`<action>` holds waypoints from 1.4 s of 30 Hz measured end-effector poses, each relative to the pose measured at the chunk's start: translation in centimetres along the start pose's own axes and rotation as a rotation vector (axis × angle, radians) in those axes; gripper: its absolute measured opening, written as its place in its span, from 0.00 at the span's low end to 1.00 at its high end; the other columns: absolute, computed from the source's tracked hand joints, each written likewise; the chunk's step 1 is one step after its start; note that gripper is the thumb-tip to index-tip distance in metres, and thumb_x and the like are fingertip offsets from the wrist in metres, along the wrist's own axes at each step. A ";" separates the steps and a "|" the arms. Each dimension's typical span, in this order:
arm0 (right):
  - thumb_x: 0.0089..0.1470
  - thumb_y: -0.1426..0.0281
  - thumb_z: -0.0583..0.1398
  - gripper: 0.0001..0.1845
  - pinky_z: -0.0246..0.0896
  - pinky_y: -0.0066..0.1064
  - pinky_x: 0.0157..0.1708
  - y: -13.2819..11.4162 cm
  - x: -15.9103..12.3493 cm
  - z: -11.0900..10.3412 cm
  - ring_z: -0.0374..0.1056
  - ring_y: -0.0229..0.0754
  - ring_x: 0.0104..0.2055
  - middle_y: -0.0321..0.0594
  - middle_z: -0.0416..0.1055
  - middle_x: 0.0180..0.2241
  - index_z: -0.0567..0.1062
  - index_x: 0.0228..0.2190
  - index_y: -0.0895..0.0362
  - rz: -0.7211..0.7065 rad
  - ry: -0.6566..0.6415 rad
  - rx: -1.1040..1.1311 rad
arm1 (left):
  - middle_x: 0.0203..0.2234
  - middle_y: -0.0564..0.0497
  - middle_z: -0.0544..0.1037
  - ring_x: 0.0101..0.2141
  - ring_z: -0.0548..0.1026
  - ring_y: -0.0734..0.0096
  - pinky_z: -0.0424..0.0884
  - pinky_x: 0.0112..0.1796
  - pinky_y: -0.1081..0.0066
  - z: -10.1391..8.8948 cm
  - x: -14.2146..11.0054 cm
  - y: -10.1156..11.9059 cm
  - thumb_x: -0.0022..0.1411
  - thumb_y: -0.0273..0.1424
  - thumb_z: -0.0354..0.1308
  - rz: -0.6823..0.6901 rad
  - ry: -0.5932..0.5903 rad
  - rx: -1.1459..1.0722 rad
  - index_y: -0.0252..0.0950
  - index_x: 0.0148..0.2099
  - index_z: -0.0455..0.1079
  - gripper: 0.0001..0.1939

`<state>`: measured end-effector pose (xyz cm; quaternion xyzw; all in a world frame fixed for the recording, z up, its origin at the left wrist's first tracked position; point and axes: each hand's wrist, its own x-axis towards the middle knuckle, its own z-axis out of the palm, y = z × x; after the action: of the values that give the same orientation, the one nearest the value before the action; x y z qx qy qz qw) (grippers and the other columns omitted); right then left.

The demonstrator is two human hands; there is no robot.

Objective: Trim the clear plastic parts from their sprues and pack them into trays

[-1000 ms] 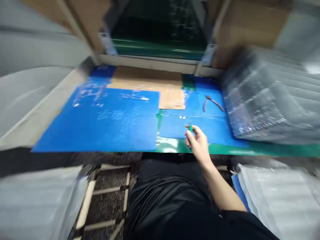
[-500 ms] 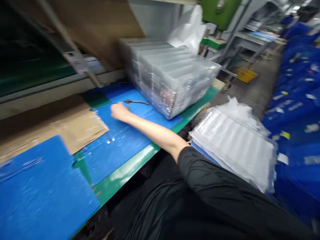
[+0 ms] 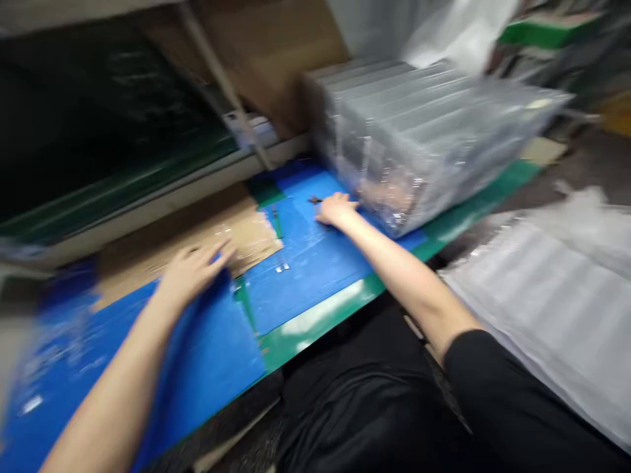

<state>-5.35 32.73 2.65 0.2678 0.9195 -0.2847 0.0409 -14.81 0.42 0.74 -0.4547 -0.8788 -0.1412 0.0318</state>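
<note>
My right hand (image 3: 337,209) is closed over the handles of a small pair of pliers (image 3: 315,200) on the blue sheet (image 3: 305,256). Only the dark head of the pliers sticks out on its left; the handles are hidden. Just right of this hand stands a block of clear-wrapped panels (image 3: 419,144). My left hand (image 3: 194,268) is open, fingers apart, with nothing in it. It hovers over or touches the border between a cardboard piece (image 3: 241,230) and the nearer blue sheet (image 3: 217,348); blur hides which.
The green bench edge (image 3: 296,332) runs diagonally in front of me. White wrapped goods (image 3: 557,282) are stacked at the right. A slanting post (image 3: 217,72) and a dark green panel (image 3: 98,112) stand behind the bench.
The view has swung left and closer. My right hand has moved right, from beside the pliers onto their handles. My left hand has come into view over the cardboard's edge.
</note>
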 end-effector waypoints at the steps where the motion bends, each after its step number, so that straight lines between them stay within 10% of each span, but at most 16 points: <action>1: 0.70 0.61 0.67 0.24 0.74 0.54 0.59 0.1 0.6 0.7 0.73 0.55 0.61 0.50 0.72 0.63 0.75 0.62 0.56 -0.005 0.011 0.004 | 0.55 0.46 0.83 0.54 0.79 0.53 0.70 0.61 0.43 -0.8 -1.2 -1.7 0.77 0.44 0.50 -0.025 -0.030 0.034 0.45 0.52 0.78 0.17; 7: 0.71 0.56 0.66 0.26 0.73 0.52 0.59 1.7 1.2 4.2 0.74 0.51 0.59 0.51 0.70 0.63 0.74 0.62 0.58 -0.017 0.119 0.066 | 0.53 0.40 0.84 0.53 0.80 0.53 0.67 0.63 0.46 -0.8 -1.4 -6.2 0.72 0.43 0.54 -0.015 -0.130 0.034 0.44 0.48 0.79 0.15; 14: 0.71 0.62 0.66 0.19 0.76 0.47 0.54 4.3 -2.1 4.5 0.75 0.49 0.54 0.49 0.74 0.59 0.76 0.58 0.58 -0.062 0.201 0.281 | 0.36 0.40 0.83 0.40 0.80 0.57 0.74 0.53 0.54 -0.9 -2.8 -1.5 0.74 0.42 0.55 -0.114 0.097 -0.094 0.40 0.38 0.74 0.15; 19: 0.73 0.64 0.59 0.11 0.67 0.33 0.34 5.5 -12.1 5.3 0.68 0.39 0.31 0.36 0.71 0.32 0.75 0.41 0.58 -0.208 -0.091 0.429 | 0.30 0.49 0.82 0.29 0.79 0.69 0.75 0.37 0.69 0.2 -9.3 5.7 0.77 0.42 0.57 -0.348 0.288 -0.492 0.37 0.39 0.74 0.16; 25: 0.74 0.52 0.55 0.20 0.55 0.33 0.35 3.7 -22.7 9.7 0.58 0.40 0.33 0.32 0.62 0.31 0.67 0.35 0.54 -0.300 -0.656 0.634 | 0.26 0.52 0.80 0.24 0.73 0.77 0.69 0.28 0.76 3.8 -12.9 12.3 0.69 0.44 0.71 -0.535 0.403 -1.299 0.36 0.35 0.74 0.18; 42: 0.75 0.53 0.55 0.15 0.61 0.42 0.48 3.6 -21.7 10.7 0.67 0.47 0.44 0.35 0.69 0.40 0.69 0.42 0.50 -0.194 -0.851 0.542 | 0.27 0.52 0.81 0.24 0.72 0.80 0.69 0.30 0.78 7.2 -13.7 13.6 0.71 0.39 0.69 -0.581 0.323 -1.412 0.36 0.35 0.75 0.15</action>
<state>14.22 19.25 -3.13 0.0425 0.7352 -0.5991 0.3143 4.72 -0.96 -5.72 -0.0927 -0.6490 -0.7344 -0.1759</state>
